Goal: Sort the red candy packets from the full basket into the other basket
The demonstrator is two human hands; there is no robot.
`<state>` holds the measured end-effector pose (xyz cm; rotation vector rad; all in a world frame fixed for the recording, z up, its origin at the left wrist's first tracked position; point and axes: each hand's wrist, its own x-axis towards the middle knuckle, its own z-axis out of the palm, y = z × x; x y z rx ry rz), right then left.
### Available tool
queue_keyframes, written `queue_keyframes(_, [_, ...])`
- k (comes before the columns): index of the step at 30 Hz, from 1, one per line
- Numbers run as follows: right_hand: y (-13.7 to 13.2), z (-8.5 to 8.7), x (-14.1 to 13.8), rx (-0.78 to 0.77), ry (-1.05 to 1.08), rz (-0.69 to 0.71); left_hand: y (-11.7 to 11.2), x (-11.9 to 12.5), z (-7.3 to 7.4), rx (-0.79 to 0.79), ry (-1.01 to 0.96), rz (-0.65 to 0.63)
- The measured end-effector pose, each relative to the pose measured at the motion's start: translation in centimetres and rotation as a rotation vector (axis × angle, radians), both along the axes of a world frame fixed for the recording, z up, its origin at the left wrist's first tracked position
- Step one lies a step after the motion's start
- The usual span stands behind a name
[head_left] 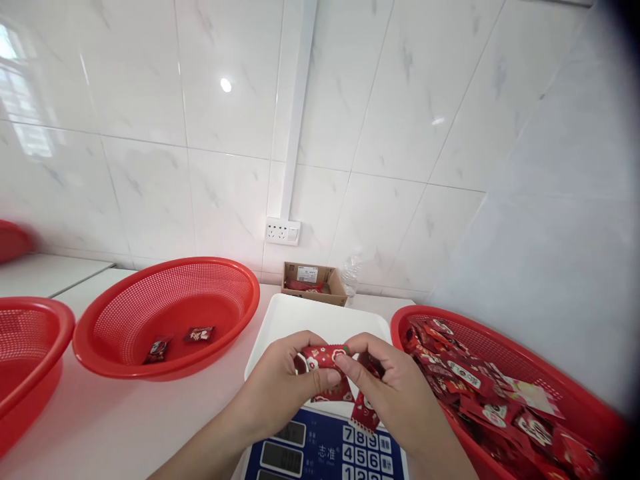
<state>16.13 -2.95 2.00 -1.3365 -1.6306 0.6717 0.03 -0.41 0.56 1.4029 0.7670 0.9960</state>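
Above a digital scale, my left hand (283, 377) pinches one end of a small red snack packet (324, 357) with a white flower print. Closed on the packet's other end is my right hand (393, 380). A second red packet (366, 412) hangs below my right fingers, apparently held in that hand. Another red packet (333, 392) shows under the first; whether it is held or lies on the scale I cannot tell. The scale has a white pan (320, 312) and a blue panel (325, 460) with number keys, partly hidden by my hands.
At right, a red basket (425, 312) is heaped with red packets (480, 393). A red basket (220, 265) at left holds two packets; another basket (55, 308) stands beyond it. A cardboard box (333, 291) and clear plastic (352, 272) sit by the tiled wall.
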Motion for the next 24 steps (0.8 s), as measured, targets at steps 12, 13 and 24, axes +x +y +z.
queue_keyframes(12, [0.58, -0.24, 0.45, 0.02, -0.078, 0.05, 0.42, -0.18, -0.11, -0.067, -0.331, -0.001])
queue_keyframes(13, [0.67, -0.32, 0.46, 0.021, -0.082, 0.073, 0.53, -0.24, -0.2, -0.08, -0.29, -0.012])
queue_keyframes(24, [0.44, 0.06, 0.15, 0.018, 0.095, 0.16, 0.62, -0.08, -0.22, -0.032, -0.181, -0.053])
